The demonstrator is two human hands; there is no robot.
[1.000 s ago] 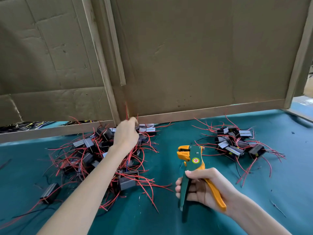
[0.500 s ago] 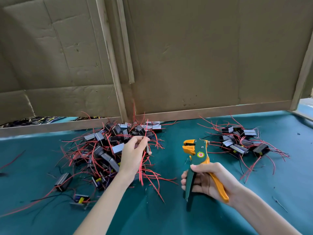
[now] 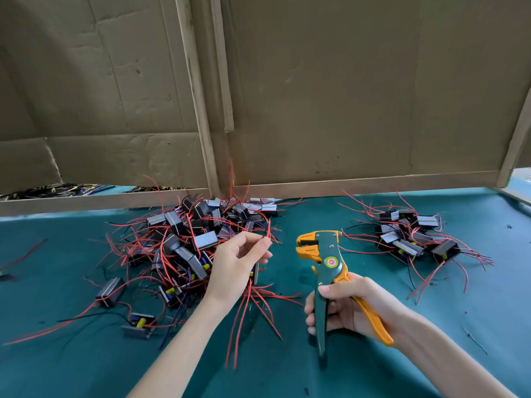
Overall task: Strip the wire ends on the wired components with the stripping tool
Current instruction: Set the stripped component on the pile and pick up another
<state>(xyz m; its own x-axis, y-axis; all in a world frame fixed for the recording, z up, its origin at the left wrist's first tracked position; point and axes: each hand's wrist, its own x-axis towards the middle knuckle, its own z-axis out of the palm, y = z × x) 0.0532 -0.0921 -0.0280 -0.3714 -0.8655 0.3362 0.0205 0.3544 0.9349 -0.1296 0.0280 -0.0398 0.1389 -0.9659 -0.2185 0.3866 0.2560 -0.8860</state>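
Note:
A big tangle of small black wired components (image 3: 184, 242) with red leads lies on the green cloth at centre left. My left hand (image 3: 235, 262) hovers at its right edge and pinches a thin red wire (image 3: 268, 232) between thumb and fingertips; a component hangs partly hidden behind that hand. My right hand (image 3: 350, 308) grips the handles of the green and orange stripping tool (image 3: 324, 254), jaws pointing up and left, a short gap from the pinched wire. A smaller heap of components (image 3: 413, 237) lies at the right.
Cardboard panels (image 3: 344, 96) on a wooden frame wall off the back of the green table (image 3: 402, 369). Loose components (image 3: 110, 291) and long red wires trail at the left front. Bits of wire insulation dot the cloth at the right.
My left hand pulled back from the far side of the pile toward me and now holds a red wire up near the tool's jaws. The tool hand stayed about where it was.

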